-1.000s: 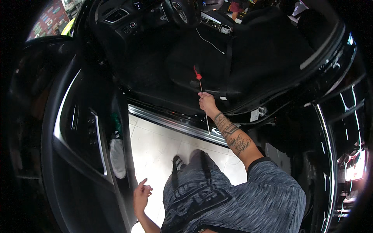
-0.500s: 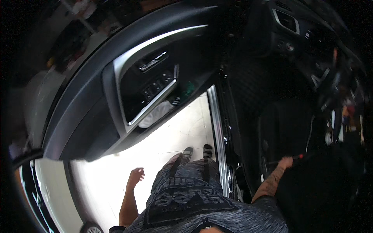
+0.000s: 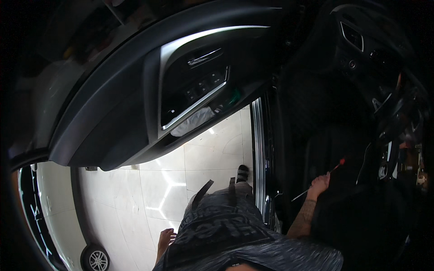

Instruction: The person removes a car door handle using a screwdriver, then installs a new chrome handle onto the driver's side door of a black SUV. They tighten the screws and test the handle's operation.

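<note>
In my right hand [image 3: 320, 183], held over the dark car seat, is a thin pale rod with a red end [image 3: 342, 161]. My fingers are wrapped round its middle; the red end points away to the right, and the thin tail runs back toward the door sill. I cannot make out the rod's exact kind. My left hand [image 3: 167, 237] hangs low beside my left thigh, over the tiled floor, fingers loosely apart and holding nothing. Nearest to that side stands the open car door [image 3: 122, 113], with its switch panel and silver-trimmed pull handle.
A white crumpled cloth or bag [image 3: 194, 122] lies in the door pocket, beside something green [image 3: 235, 95]. The metal door sill [image 3: 260, 158] runs along my right. Centre console and dashboard [image 3: 352, 38] are at the far right. Another car's wheel [image 3: 98, 260] shows at lower left.
My left hand has dropped down and back toward my thigh. The right hand has moved slightly left and farther away, with the rod now tilted upward. The view has shifted, so the door appears further right.
</note>
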Action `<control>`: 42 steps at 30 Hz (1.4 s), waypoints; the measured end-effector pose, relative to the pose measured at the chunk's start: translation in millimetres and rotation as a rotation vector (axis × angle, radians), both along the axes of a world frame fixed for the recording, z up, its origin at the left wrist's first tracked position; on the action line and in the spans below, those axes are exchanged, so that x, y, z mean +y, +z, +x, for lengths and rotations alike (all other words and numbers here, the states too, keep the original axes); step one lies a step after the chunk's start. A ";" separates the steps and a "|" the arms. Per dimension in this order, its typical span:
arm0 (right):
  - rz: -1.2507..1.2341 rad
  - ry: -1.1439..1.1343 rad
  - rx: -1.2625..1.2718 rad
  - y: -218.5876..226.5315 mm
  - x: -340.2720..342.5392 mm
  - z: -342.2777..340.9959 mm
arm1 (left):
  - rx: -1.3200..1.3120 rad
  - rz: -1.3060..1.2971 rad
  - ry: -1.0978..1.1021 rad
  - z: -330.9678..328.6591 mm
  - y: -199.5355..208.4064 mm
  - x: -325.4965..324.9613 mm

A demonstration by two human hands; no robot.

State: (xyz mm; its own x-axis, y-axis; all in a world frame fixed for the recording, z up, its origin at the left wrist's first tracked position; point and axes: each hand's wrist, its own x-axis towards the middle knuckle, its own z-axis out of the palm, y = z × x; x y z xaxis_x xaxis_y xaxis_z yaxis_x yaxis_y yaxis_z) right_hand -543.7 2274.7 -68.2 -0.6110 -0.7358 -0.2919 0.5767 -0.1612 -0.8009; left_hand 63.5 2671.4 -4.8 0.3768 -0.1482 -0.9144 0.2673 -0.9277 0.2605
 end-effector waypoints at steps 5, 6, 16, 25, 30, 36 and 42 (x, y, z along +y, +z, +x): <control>0.132 0.052 0.389 10.6 16.1 86.5 | -0.110 -0.304 0.005 73.7 -32.7 23.7; 0.219 0.105 0.471 21.0 21.2 116.0 | -0.137 -0.321 0.033 84.4 -32.0 25.8; 0.290 0.208 0.505 73.0 80.5 207.9 | -0.032 -0.377 -0.127 136.5 -61.5 49.2; 0.916 -0.257 0.888 -36.4 18.5 -119.4 | -0.096 -0.421 -0.355 100.0 -39.6 -81.4; 1.327 0.146 2.099 -64.5 34.7 -265.1 | -0.073 -0.330 -0.467 63.7 -25.4 -141.8; 1.501 0.405 1.626 -57.2 16.3 -214.4 | -0.158 -0.227 -0.581 39.5 11.0 -150.3; 0.278 0.148 1.504 109.4 -110.8 104.1 | -0.163 -0.367 -0.711 27.6 33.4 -187.6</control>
